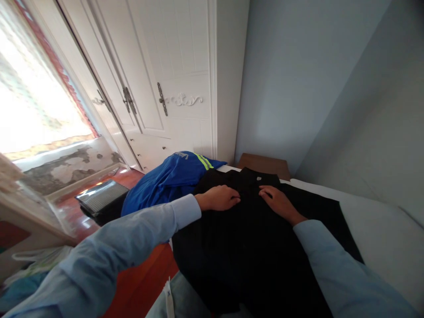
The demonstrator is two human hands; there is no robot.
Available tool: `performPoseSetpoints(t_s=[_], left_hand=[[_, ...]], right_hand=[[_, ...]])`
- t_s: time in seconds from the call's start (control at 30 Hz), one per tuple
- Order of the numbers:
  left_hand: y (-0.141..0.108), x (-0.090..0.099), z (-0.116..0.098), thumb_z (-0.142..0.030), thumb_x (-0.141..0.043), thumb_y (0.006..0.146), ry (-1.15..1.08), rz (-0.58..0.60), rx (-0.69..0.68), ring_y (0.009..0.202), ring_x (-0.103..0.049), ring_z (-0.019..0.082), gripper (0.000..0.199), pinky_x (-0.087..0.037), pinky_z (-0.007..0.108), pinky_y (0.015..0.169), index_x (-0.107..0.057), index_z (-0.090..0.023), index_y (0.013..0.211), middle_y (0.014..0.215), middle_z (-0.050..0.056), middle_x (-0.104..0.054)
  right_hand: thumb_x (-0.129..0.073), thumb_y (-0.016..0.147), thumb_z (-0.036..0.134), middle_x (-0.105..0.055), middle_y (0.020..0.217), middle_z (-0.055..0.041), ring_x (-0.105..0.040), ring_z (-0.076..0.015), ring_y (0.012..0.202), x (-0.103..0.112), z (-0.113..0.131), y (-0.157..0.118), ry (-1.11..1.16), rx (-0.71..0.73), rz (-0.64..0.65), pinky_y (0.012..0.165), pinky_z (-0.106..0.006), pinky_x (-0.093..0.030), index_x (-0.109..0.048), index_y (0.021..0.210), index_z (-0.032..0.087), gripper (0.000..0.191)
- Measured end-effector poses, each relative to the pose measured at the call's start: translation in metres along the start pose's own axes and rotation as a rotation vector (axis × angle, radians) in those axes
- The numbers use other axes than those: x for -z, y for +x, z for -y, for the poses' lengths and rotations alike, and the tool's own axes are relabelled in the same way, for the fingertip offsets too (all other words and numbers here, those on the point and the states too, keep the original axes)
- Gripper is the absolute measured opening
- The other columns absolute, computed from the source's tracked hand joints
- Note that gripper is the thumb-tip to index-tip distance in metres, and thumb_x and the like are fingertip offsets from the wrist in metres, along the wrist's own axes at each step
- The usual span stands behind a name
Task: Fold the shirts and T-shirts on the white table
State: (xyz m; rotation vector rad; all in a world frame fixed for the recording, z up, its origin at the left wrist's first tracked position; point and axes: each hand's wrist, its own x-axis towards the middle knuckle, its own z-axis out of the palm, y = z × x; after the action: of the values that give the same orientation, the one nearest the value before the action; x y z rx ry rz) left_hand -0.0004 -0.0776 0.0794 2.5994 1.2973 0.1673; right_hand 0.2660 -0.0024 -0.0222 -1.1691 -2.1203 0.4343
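Note:
A black garment (pixel 245 247) lies spread over a white surface, its lower part hanging toward my lap. Near its upper edge is a small white label (pixel 259 179). My left hand (pixel 222 198) rests on the upper left part of the garment, its fingers curled together at the cloth. To the right, my right hand (pixel 275 199) touches the garment just below the label, fingers bent and close together. Whether either hand pinches cloth is too dark to make out. A blue garment (pixel 162 176) with yellow-green stripes lies beyond my left forearm.
The white surface (pixel 380 234) extends to the right along the grey wall. Behind it stands a brown wooden piece (pixel 265 163). A white wardrobe (pixel 185 57) rises at the back. On the red floor, left, sits a black box-like object (pixel 103 196).

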Motion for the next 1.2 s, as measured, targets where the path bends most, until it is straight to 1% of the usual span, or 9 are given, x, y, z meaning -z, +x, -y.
performPoseSetpoints(t_s=[0.1,0.27,0.37,0.5,0.63,0.83,0.93,1.07,1.2], left_hand=[[-0.005,-0.018,-0.002,-0.057,-0.038,0.099,0.018,0.062,0.036,0.092,-0.071,0.024,0.048,-0.053,0.035,0.083,-0.071,-0.025,0.112,0.106,0.006,-0.075],[-0.018,-0.013,0.023,-0.049,-0.036,0.102,0.137,-0.146,0.072,0.115,-0.064,0.025,0.049,-0.049,0.037,0.101,-0.061,-0.017,0.13,0.122,0.012,-0.069],[-0.029,-0.01,0.046,-0.048,-0.036,0.102,0.274,-0.184,0.107,0.13,-0.055,0.028,0.054,-0.044,0.043,0.109,-0.053,-0.015,0.141,0.139,0.016,-0.059],[-0.043,-0.023,0.071,-0.058,-0.032,0.101,0.329,-0.077,0.154,0.151,-0.029,0.031,0.068,-0.031,0.047,0.12,-0.04,-0.013,0.152,0.159,0.018,-0.037],[-0.046,-0.037,0.083,-0.06,-0.026,0.101,0.292,-0.043,0.167,0.152,-0.028,0.03,0.072,-0.025,0.05,0.123,-0.037,-0.013,0.155,0.161,0.018,-0.033],[-0.022,-0.019,0.065,-0.067,-0.03,0.097,0.278,-0.06,0.191,0.142,-0.043,0.038,0.073,-0.037,0.053,0.115,-0.064,-0.011,0.13,0.146,0.023,-0.053],[-0.001,-0.014,0.047,-0.061,-0.03,0.1,0.282,-0.139,0.126,0.146,-0.039,0.035,0.067,-0.035,0.05,0.118,-0.062,-0.011,0.131,0.149,0.022,-0.05],[0.024,-0.029,0.042,-0.049,-0.029,0.103,0.233,-0.135,0.004,0.152,-0.028,0.03,0.061,-0.027,0.05,0.123,-0.047,-0.011,0.147,0.158,0.018,-0.04],[0.034,-0.052,0.053,-0.045,-0.026,0.104,0.187,-0.125,0.019,0.152,-0.027,0.027,0.059,-0.026,0.051,0.124,-0.044,-0.014,0.15,0.159,0.016,-0.038]], right_hand=[[-0.05,0.092,0.034,-0.07,0.122,-0.0124,-0.064,-0.0288,0.116,0.0,0.002,0.0,-0.002,0.001,-0.008,0.109,-0.05,-0.045,-0.071,0.085,0.021,0.026],[-0.049,0.092,0.034,-0.07,0.122,-0.0124,-0.064,-0.0287,0.117,0.001,0.003,-0.001,-0.005,0.008,0.001,0.108,-0.05,-0.046,-0.071,0.085,0.021,0.027],[-0.048,0.093,0.034,-0.07,0.122,-0.0127,-0.064,-0.0285,0.117,0.003,0.004,-0.001,0.0,0.006,0.01,0.108,-0.049,-0.046,-0.071,0.084,0.021,0.027],[-0.049,0.093,0.035,-0.07,0.123,-0.0119,-0.065,-0.0279,0.116,0.004,0.005,-0.002,0.004,0.004,-0.002,0.108,-0.049,-0.046,-0.07,0.084,0.021,0.027],[-0.049,0.093,0.035,-0.07,0.122,-0.012,-0.065,-0.0281,0.115,0.004,0.006,-0.003,-0.002,0.007,-0.008,0.107,-0.05,-0.046,-0.07,0.083,0.021,0.027],[-0.051,0.093,0.03,-0.071,0.12,-0.0122,-0.066,-0.0271,0.114,0.004,0.006,-0.001,-0.013,0.023,-0.017,0.106,-0.05,-0.047,-0.07,0.084,0.021,0.023],[-0.051,0.094,0.029,-0.071,0.12,-0.0133,-0.065,-0.0271,0.115,0.003,0.004,-0.001,-0.032,0.037,-0.018,0.106,-0.05,-0.048,-0.07,0.084,0.02,0.024],[-0.051,0.095,0.026,-0.07,0.121,-0.0139,-0.065,-0.0265,0.117,0.003,0.005,-0.002,-0.092,0.09,-0.023,0.107,-0.05,-0.048,-0.07,0.09,0.019,0.021],[-0.056,0.092,0.018,-0.069,0.125,-0.0127,-0.062,-0.0261,0.121,0.006,0.023,-0.006,-0.143,0.238,0.0,0.108,-0.05,-0.048,-0.07,0.108,0.02,0.022]])
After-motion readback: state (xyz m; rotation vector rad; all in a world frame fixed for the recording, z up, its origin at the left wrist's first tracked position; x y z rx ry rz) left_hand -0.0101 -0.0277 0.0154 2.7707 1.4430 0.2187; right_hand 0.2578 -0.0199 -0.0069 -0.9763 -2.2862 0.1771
